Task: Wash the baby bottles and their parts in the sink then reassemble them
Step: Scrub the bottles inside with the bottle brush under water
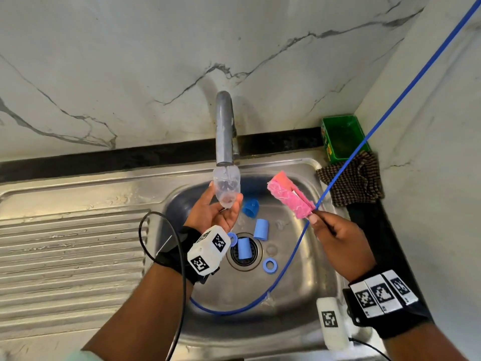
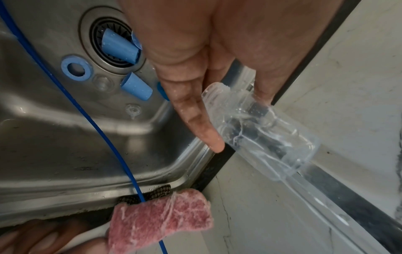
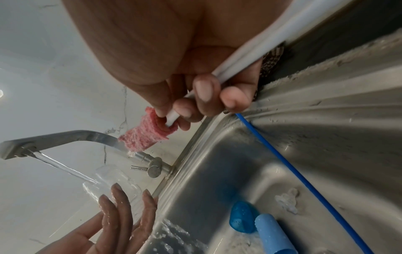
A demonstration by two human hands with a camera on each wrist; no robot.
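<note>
My left hand (image 1: 218,209) holds a clear baby bottle (image 1: 227,186) under the tap (image 1: 225,126), and water runs over the bottle (image 2: 261,130). Thumb and fingers grip its neck end, mouth pointing down toward me. My right hand (image 1: 335,235) grips the white handle (image 3: 239,56) of a pink sponge brush (image 1: 290,198), held to the right of the bottle and apart from it. On the sink floor (image 1: 299,282) lie blue sleeves (image 1: 261,229), a blue cap (image 1: 251,207), blue rings (image 1: 270,265) and clear teats (image 2: 132,110).
A blue cable (image 1: 390,110) crosses the basin from the upper right. A checked cloth (image 1: 354,181) and a green box (image 1: 343,138) sit at the sink's right corner. The ribbed draining board (image 1: 70,256) lies to the left. One blue sleeve (image 1: 243,247) rests on the drain.
</note>
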